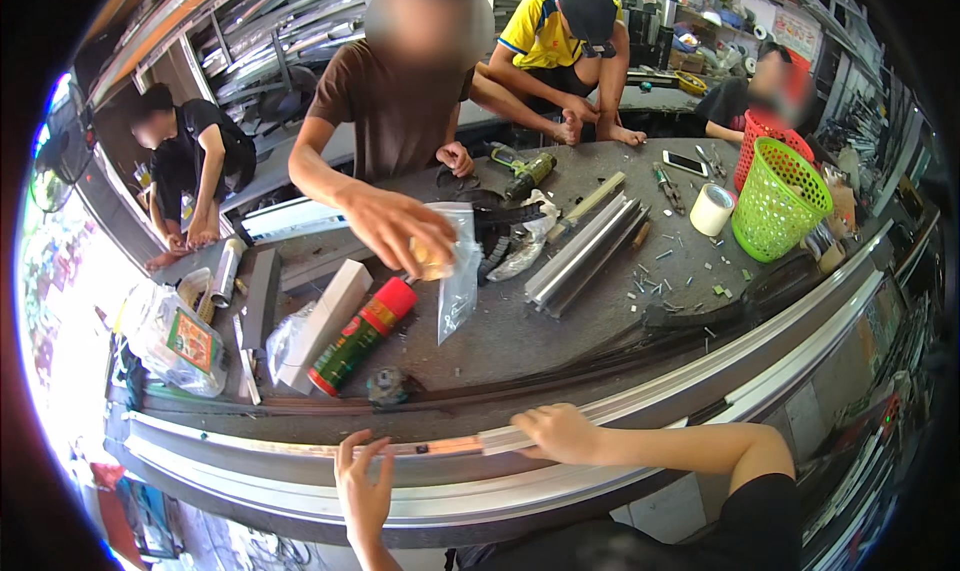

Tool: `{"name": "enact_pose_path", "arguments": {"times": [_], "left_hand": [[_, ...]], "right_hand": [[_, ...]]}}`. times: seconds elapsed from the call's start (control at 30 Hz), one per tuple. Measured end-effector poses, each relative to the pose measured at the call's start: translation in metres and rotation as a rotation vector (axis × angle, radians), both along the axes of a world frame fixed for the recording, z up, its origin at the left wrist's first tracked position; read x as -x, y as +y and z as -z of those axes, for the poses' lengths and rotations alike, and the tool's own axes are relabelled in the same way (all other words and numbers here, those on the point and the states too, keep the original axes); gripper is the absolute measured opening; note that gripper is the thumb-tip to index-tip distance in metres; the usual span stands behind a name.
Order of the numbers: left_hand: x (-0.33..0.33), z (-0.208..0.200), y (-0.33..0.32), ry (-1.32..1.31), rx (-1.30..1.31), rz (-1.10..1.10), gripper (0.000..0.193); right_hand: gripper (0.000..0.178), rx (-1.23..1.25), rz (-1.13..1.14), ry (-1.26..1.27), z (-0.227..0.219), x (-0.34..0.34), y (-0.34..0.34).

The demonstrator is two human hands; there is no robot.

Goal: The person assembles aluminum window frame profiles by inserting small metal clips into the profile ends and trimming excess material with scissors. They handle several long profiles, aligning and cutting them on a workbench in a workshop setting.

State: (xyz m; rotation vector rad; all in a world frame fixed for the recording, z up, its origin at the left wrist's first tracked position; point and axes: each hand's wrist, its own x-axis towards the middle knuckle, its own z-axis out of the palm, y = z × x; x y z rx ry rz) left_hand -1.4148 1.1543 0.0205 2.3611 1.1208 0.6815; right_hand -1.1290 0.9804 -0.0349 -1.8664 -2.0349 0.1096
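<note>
My right hand (558, 436) is closed on the end of a long silver aluminium profile (650, 386) that runs to the upper right along the bench's near edge. My left hand (363, 486) is raised with fingers apart, its fingertips at a narrow orange-brown strip (440, 446) that runs left from the profile's end. Whether the fingertips touch the strip, I cannot tell. Below both hands lies another long white-silver profile (460, 503), passing under my right forearm.
Across the bench, a person's hand (395, 226) holds a clear plastic bag (458, 281). Nearby are a red-capped spray can (362, 336), a green drill (528, 174), short profiles (585, 256), a tape roll (712, 211), a green basket (780, 201) and loose screws. Other people sit around the bench.
</note>
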Motion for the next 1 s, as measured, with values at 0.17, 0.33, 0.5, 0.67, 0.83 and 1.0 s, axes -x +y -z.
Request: {"name": "enact_pose_path", "arguments": {"times": [0.17, 0.33, 0.5, 0.67, 0.83, 1.0], "left_hand": [[0.042, -0.014, 0.059, 0.118, 0.019, 0.335, 0.029], [0.048, 0.004, 0.094, 0.192, -0.046, 0.558, 0.034], [0.038, 0.025, 0.096, 0.168, -0.102, 0.554, 0.027], [0.039, 0.029, 0.094, 0.112, -0.077, 0.522, 0.026], [0.04, 0.026, 0.094, 0.12, -0.091, 0.534, 0.022], [0.038, 0.019, 0.093, 0.113, -0.094, 0.564, 0.021]], "right_hand": [[0.044, -0.078, 0.099, -0.081, -0.003, 0.011, 0.0], [0.049, -0.104, 0.176, -0.045, -0.002, 0.02, 0.004], [0.055, -0.068, 0.271, -0.07, 0.004, 0.028, 0.009], [0.056, -0.006, 0.285, -0.074, 0.006, 0.029, 0.01], [0.055, -0.006, 0.248, -0.031, 0.006, 0.041, 0.024], [0.05, -0.004, 0.217, -0.029, 0.004, 0.068, 0.055]]}}
